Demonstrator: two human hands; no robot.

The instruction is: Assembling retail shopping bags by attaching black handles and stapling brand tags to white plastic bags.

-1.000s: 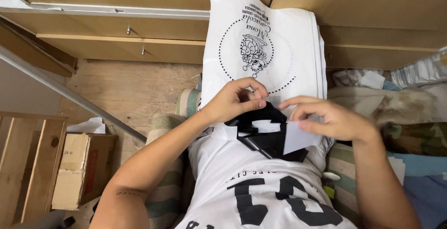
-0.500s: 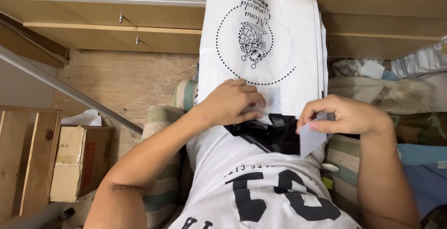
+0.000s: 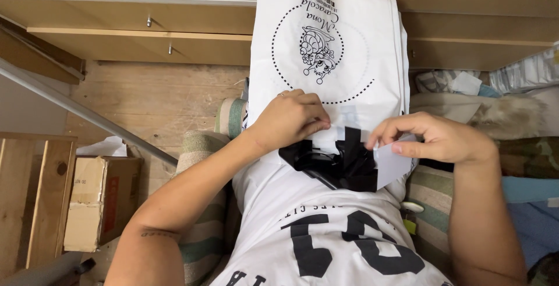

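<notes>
Head view: the small pale paper slip (image 3: 391, 167) is now pinched at its edge by the right hand (image 3: 437, 140), whose fingers (image 3: 402, 146) are pressed together on it; it is held lower and further out than half a second ago. The left hand (image 3: 288, 120) is laid, fingers curled, on the stack of white printed bags (image 3: 326, 41), just above the crumpled black wrapper (image 3: 338, 164) resting on the lap
</notes>
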